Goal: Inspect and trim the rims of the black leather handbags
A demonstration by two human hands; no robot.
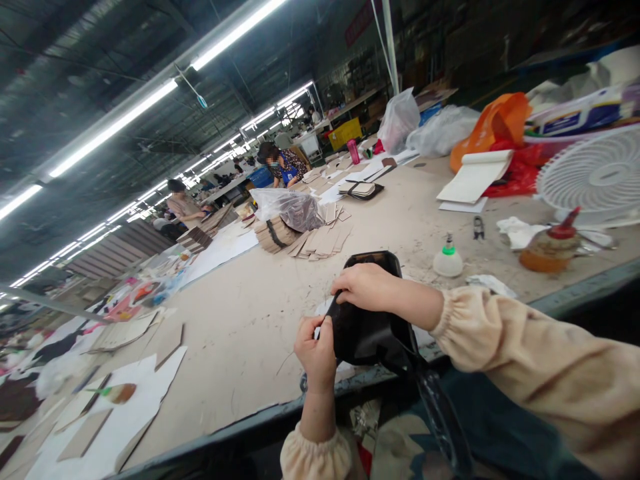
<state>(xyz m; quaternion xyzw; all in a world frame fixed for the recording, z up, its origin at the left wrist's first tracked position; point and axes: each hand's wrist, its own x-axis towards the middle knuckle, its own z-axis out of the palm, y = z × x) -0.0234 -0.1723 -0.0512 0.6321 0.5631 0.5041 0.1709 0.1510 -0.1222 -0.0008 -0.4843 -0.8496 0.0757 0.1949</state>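
A black bag [361,337] with a glossy surface is held at the table's front edge, tilted, its dark rim toward the far side. From its lower right a black strap [443,413] hangs down over my lap. My left hand [316,350] pinches the bag's left edge between thumb and fingers. Just above it, my right hand [365,287] reaches across the bag, its fingers closed on the same edge. Both hands are near each other but apart. Whether anything small sits between the fingertips is hidden.
Right of the bag stand a white bottle with green collar [449,259], small clippers [479,228] and a red-capped glue bottle [553,247]. A white fan [600,170] is behind. Brown pieces [323,241] lie ahead; another glue bottle [120,393] lies left. Two people work farther back.
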